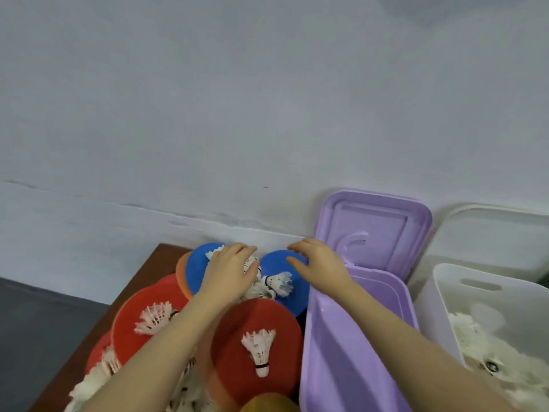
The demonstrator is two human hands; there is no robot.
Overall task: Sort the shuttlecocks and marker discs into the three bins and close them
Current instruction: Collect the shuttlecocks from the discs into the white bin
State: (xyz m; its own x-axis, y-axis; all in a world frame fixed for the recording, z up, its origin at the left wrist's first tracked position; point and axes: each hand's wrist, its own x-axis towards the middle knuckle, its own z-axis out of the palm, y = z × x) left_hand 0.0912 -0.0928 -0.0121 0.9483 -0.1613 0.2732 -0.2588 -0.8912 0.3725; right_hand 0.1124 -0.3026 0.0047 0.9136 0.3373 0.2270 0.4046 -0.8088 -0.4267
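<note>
Red, blue and orange marker discs lie piled on a brown table (154, 263) with white shuttlecocks scattered over them. My left hand (230, 270) rests on shuttlecocks at the far end of the pile, fingers curved over them, beside a blue disc (197, 267). My right hand (319, 260) reaches over a second blue disc (273, 263), fingers spread and loosely curved, touching its far edge. A shuttlecock (279, 283) lies between my hands. Another shuttlecock (260, 349) lies on a big red disc (282, 322). The purple bin (341, 352) stands open to the right.
The purple bin's lid (374, 230) leans up against the wall. A white bin (481, 295) at far right holds several shuttlecocks. A further red disc (133, 310) carries a shuttlecock (154, 318). An orange-yellow object (267, 404) shows at the bottom edge.
</note>
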